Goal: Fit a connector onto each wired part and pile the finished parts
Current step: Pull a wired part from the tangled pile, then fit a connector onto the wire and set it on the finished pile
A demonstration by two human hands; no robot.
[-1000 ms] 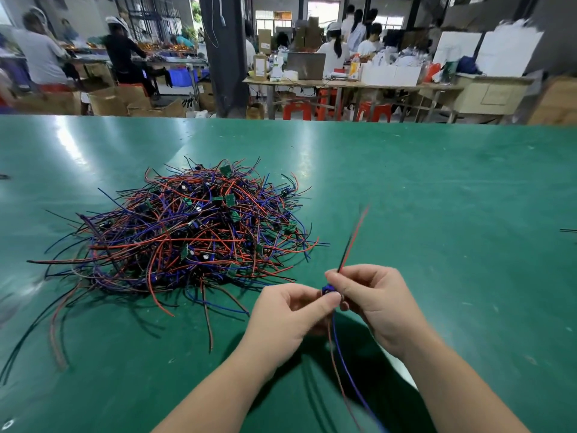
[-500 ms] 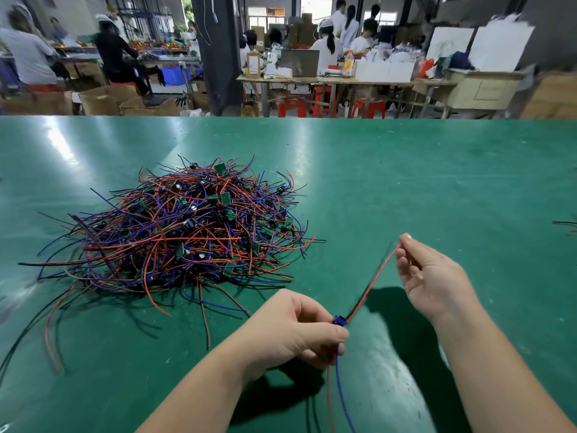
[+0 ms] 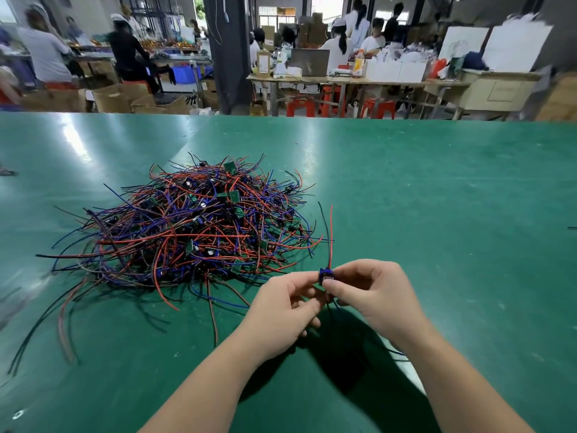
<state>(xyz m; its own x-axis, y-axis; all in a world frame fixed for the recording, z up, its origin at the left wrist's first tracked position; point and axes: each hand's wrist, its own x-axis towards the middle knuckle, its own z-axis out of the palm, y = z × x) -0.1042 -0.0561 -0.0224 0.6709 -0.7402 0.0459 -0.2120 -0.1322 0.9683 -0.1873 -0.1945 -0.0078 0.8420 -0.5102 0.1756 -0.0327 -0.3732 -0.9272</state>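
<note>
A green tabletop [image 3: 437,214] is filling most of the view, running away to a far edge. A pile [image 3: 193,226] of red, blue and black wires with small green boards tangled in it is lying on the left half, its loose ends trailing toward the near left. Just right of the pile's near edge, the two hands are meeting above the tabletop: the left hand [image 3: 281,310] is curling its fingers into a pinch from the left, and the right hand [image 3: 374,295] is pinching from the right, its other fingers loosely bent. A red wire [image 3: 331,232] and a black wire [image 3: 324,226] are standing up side by side from between the fingertips, pointing toward the far side. A small blue part [image 3: 326,274] is sitting in both pinches, gripped by thumbs and forefingers; whether a connector is seated on it is too small to tell.
</note>
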